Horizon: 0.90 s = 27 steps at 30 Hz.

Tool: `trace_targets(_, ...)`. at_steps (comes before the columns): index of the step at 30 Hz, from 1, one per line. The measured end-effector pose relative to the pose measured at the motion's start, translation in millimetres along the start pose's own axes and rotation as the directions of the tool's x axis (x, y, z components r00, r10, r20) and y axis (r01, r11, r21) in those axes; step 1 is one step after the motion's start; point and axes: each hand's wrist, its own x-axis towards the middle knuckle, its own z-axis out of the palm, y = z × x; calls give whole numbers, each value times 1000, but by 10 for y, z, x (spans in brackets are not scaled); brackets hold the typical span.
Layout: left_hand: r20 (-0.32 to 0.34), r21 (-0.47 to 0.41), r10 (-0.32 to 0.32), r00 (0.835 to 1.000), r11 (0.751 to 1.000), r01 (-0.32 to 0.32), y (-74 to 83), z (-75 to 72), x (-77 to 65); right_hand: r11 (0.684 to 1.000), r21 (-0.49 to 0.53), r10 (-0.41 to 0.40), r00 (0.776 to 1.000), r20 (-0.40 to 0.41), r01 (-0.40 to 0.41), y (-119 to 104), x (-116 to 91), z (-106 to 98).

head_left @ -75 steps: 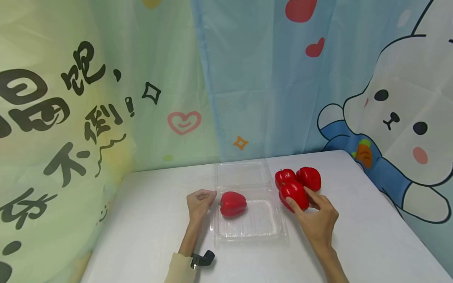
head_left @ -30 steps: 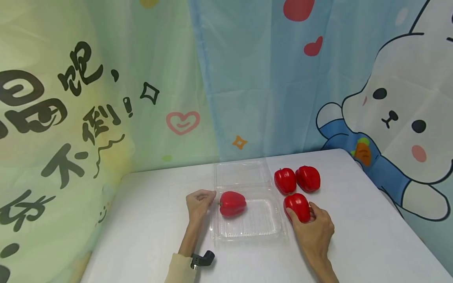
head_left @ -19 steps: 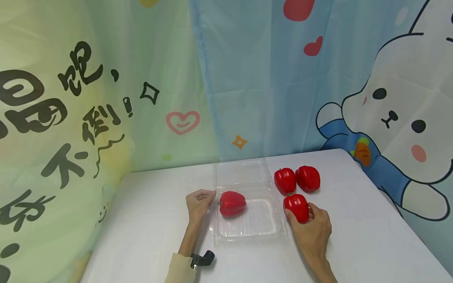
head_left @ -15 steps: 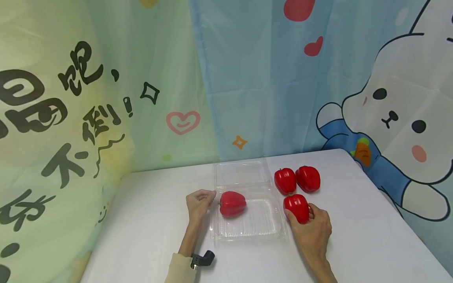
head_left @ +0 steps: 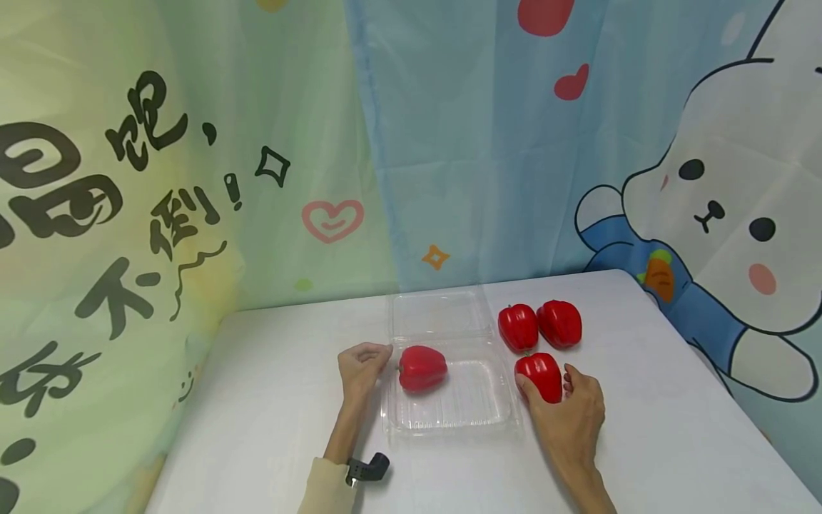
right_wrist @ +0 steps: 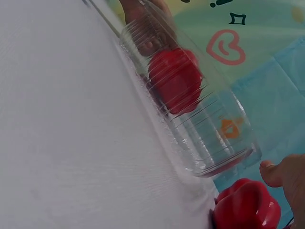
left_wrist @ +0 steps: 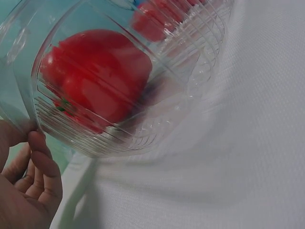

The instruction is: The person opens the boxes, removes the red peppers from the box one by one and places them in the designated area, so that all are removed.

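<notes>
Right hand (head_left: 568,410) cups a red bell pepper (head_left: 539,376) beside the clear clamshell tray (head_left: 449,421); left hand (head_left: 361,364), fingers curled, steadies the tray's left rim.

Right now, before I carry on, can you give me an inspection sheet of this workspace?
Surface: white table, bare areas look clean.
Job's things: clear box with lid open; one pepper in box; held pepper on the table right of the box; two spare peppers behind it.
Clutter: nothing seen.
Hands: left hand curled at the box's left edge; right hand grips the held pepper.
Cables: nothing seen; black wrist mount on the left arm.
Surroundings: cartoon curtain behind the table.
</notes>
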Motion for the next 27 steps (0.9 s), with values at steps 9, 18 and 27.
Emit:
trace_targets(9, 11, -14, 1, 1000, 1000, -1, -9, -1, 7, 976, 62, -202, 972, -119, 210, -117, 73, -61)
trace_targets(18, 3, -23, -9, 1000, 1000, 9, -52, -19, 14, 872, 247, -441, 897, 22, 422, -303, 137, 47)
trace_targets(27, 15, 6, 2, 1000, 1000, -2, -29, -6, 17, 861, 352, -486, 799, 353, 368, -522, 213, 251)
